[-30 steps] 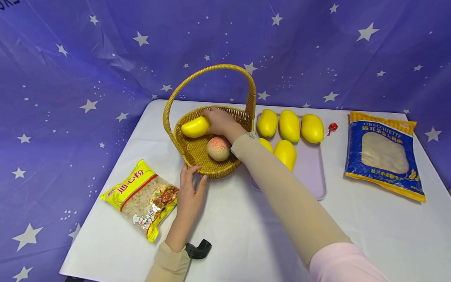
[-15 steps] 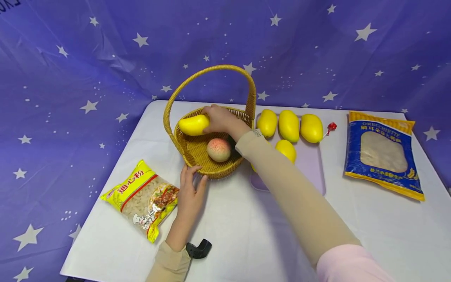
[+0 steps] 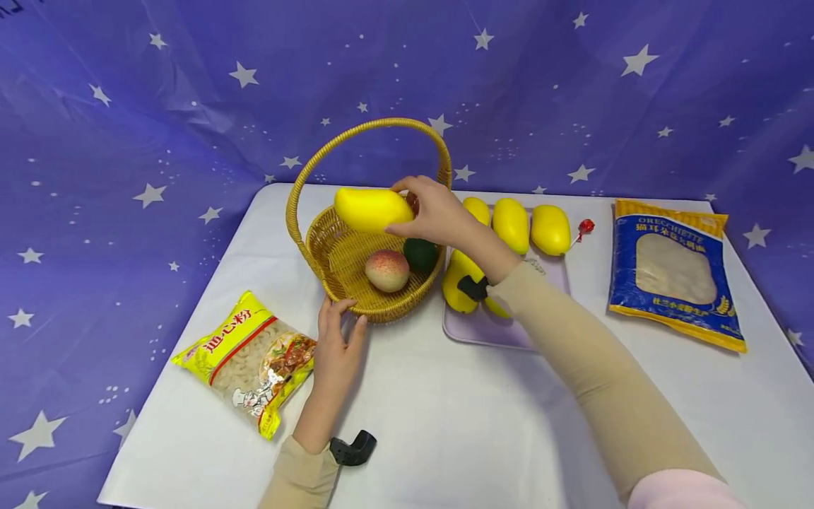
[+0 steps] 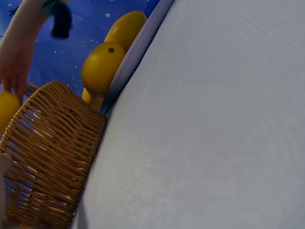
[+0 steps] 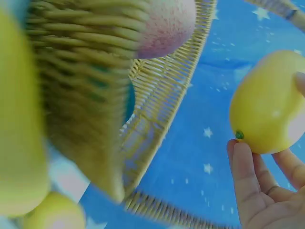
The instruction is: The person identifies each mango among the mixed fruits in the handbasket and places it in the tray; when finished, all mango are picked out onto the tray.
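Observation:
My right hand (image 3: pixel 443 217) grips a yellow mango (image 3: pixel 369 210) by one end, raised over the wicker basket (image 3: pixel 381 313) and under its arched handle. In the right wrist view, the fingertips (image 5: pixel 242 155) press the end of this mango. Inside the basket lie a pinkish peach (image 3: pixel 388 271) and a dark green round fruit (image 3: pixel 420 254), perhaps an avocado. My left hand (image 3: pixel 335 350) rests at the basket's near side, its extended fingers touching the rim and outer wall. Part of that hand is cut off in the left wrist view.
Right of the basket, a pale purple tray (image 3: pixel 473 336) bears several mangoes (image 3: pixel 511 225). A red lollipop (image 3: pixel 586 226) lies beyond it, then a blue pasta bag (image 3: pixel 676 276) at far right. A yellow pasta bag (image 3: pixel 251 362) lies left of my left hand.
The right hand has lifted the mango up from inside the basket and shifted rightward, uncovering the dark green fruit. The left hand stays at the rim. The head view has shifted slightly.

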Tool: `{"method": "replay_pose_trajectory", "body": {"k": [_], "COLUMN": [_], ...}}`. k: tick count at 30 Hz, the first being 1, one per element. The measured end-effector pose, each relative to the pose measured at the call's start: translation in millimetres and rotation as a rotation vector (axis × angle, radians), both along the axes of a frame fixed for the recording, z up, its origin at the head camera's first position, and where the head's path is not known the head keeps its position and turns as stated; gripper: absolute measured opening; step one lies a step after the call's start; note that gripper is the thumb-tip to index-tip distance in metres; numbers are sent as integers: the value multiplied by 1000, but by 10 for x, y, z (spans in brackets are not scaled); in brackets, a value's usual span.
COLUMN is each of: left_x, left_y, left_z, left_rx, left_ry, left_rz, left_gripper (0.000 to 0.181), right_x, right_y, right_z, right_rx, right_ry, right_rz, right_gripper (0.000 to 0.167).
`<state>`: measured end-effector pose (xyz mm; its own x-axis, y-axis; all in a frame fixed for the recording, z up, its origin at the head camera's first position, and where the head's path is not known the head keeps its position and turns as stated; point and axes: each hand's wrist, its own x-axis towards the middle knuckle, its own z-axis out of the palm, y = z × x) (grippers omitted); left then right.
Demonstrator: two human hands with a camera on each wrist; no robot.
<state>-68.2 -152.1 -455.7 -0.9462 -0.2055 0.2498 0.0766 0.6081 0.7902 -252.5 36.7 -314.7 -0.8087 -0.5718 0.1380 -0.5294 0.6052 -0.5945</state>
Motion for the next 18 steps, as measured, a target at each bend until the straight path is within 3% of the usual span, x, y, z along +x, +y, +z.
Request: {"method": "replay_pose_trajectory", "body": {"k": [4, 10, 18], "left_x": [-15, -17, -8], "left_y": [14, 18, -2], "left_z": [2, -14, 7], "left_rx": [12, 37, 61], "left_ry": [-19, -19, -29], "left_rz": [-9, -17, -20], "left_gripper": [35, 37, 37], "right_x": [205, 493, 812], "right_y": [441, 1038, 1777], "right_z": [-48, -166, -340], "right_rx": [-78, -170, -227], "right_ry": [-71, -164, -182], "right_rz": [-91, -298, -534], "right_gripper": [68, 71, 70]}}
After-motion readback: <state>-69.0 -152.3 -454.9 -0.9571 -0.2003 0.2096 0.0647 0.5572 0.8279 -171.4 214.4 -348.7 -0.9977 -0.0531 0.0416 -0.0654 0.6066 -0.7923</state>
